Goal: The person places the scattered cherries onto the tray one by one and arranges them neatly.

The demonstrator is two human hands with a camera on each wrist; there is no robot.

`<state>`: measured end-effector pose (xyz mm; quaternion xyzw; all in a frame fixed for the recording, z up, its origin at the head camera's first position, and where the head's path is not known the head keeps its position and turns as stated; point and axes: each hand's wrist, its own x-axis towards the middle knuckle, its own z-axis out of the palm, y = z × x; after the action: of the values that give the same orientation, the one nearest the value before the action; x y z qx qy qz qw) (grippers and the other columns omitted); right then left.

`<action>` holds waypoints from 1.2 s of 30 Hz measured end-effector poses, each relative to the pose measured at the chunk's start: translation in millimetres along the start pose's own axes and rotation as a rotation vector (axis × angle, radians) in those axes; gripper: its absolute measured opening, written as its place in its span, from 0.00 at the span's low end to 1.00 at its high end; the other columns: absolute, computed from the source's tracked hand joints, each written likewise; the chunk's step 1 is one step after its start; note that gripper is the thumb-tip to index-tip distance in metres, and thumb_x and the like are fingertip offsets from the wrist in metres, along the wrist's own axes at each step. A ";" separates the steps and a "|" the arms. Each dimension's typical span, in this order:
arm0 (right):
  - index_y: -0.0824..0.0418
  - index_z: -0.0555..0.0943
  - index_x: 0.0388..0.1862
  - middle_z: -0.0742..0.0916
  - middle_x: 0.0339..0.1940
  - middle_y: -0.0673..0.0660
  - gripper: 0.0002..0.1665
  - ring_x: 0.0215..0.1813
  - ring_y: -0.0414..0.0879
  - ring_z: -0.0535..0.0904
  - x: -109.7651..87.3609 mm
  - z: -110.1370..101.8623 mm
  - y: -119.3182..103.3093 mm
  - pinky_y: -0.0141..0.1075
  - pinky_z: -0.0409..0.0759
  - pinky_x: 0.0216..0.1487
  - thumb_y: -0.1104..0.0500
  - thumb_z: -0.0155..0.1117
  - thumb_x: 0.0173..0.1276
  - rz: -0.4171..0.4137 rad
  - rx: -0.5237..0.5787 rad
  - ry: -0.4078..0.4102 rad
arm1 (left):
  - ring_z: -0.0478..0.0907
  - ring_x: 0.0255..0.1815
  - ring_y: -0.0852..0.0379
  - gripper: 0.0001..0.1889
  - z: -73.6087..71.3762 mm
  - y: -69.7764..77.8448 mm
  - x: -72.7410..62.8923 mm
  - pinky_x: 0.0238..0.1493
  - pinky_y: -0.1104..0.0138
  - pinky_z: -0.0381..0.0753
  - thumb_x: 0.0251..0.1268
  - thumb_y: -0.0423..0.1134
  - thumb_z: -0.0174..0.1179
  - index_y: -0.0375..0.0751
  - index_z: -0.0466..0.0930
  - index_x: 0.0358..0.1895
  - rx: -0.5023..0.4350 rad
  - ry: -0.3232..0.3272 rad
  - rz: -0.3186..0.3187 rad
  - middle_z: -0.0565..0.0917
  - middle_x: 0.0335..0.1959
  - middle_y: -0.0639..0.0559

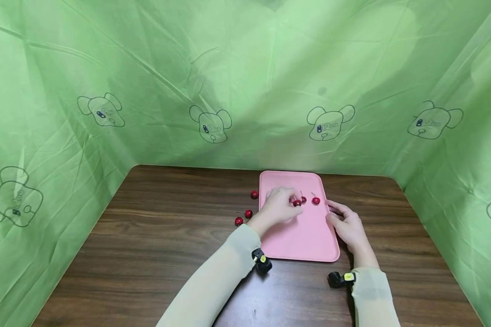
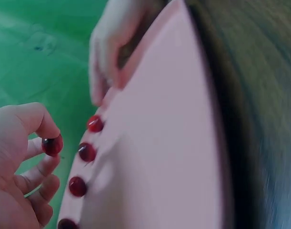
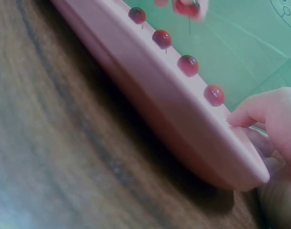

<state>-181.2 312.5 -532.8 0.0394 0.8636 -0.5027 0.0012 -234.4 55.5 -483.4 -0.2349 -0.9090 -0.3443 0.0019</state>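
Over the pink tray (image 1: 300,238), my left hand (image 1: 279,205) pinches a red cherry (image 2: 52,145) between thumb and finger, its stem hanging down in the right wrist view. Several cherries lie in a row on the tray, among them one (image 1: 316,200) near the right rim and one (image 3: 187,65) in the middle of the row. My right hand (image 1: 349,227) holds the tray's right edge, a fingertip on the rim and other fingers outside it. Part of the row is hidden behind the left hand in the head view.
Left of the tray, on the dark wooden table (image 1: 167,227), lie a cherry (image 1: 255,194) by the rim and two more, one (image 1: 248,214) just behind the other (image 1: 239,221). A green sheet (image 1: 266,91) with bear drawings encloses the table's back and sides.
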 end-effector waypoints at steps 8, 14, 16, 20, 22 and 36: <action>0.61 0.74 0.82 0.79 0.75 0.71 0.30 0.74 0.65 0.78 -0.8 0.5 0.2 0.16 0.73 0.52 0.60 0.60 0.85 -0.005 0.017 -0.005 | 0.75 0.43 0.67 0.11 31.7 12.1 11.3 0.55 0.64 0.70 0.63 0.45 0.75 0.55 0.89 0.48 0.069 -0.059 0.049 0.82 0.35 0.66; 0.62 0.74 0.82 0.79 0.75 0.71 0.30 0.74 0.65 0.77 -0.1 -0.3 0.3 0.17 0.74 0.52 0.60 0.60 0.85 -0.013 0.028 -0.013 | 0.76 0.42 0.67 0.14 48.1 14.6 15.0 0.52 0.63 0.69 0.61 0.48 0.76 0.56 0.84 0.47 0.069 -0.038 -0.010 0.82 0.33 0.69; 0.62 0.74 0.82 0.79 0.75 0.71 0.29 0.74 0.65 0.77 0.3 -0.6 0.7 0.17 0.74 0.52 0.60 0.60 0.85 -0.015 0.030 -0.016 | 0.76 0.42 0.66 0.13 50.9 16.5 14.7 0.52 0.64 0.70 0.61 0.48 0.77 0.55 0.83 0.45 0.060 -0.038 -0.020 0.83 0.34 0.69; 0.62 0.74 0.81 0.79 0.75 0.71 0.29 0.74 0.64 0.78 0.6 -0.7 1.5 0.17 0.75 0.52 0.61 0.60 0.85 -0.021 0.031 -0.013 | 0.77 0.41 0.67 0.12 55.8 18.5 14.7 0.51 0.67 0.73 0.62 0.46 0.76 0.53 0.85 0.46 0.069 -0.049 0.011 0.84 0.36 0.65; 0.64 0.74 0.81 0.80 0.74 0.72 0.29 0.73 0.65 0.78 0.6 -0.5 1.4 0.18 0.76 0.52 0.62 0.60 0.85 -0.032 0.045 -0.012 | 0.77 0.41 0.67 0.12 57.5 19.4 14.4 0.50 0.70 0.73 0.63 0.45 0.77 0.53 0.87 0.47 0.084 -0.056 0.034 0.84 0.37 0.64; 0.65 0.74 0.80 0.81 0.73 0.73 0.29 0.72 0.65 0.79 -0.5 -2.1 -1.5 0.18 0.77 0.53 0.62 0.60 0.85 -0.060 0.069 -0.017 | 0.78 0.46 0.66 0.13 75.7 21.1 16.3 0.54 0.66 0.74 0.62 0.44 0.76 0.56 0.87 0.49 0.160 -0.027 0.103 0.84 0.39 0.65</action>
<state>-180.7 313.6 -530.4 0.0094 0.8466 -0.5322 -0.0078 -227.9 123.7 -525.2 -0.2849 -0.9203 -0.2670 0.0259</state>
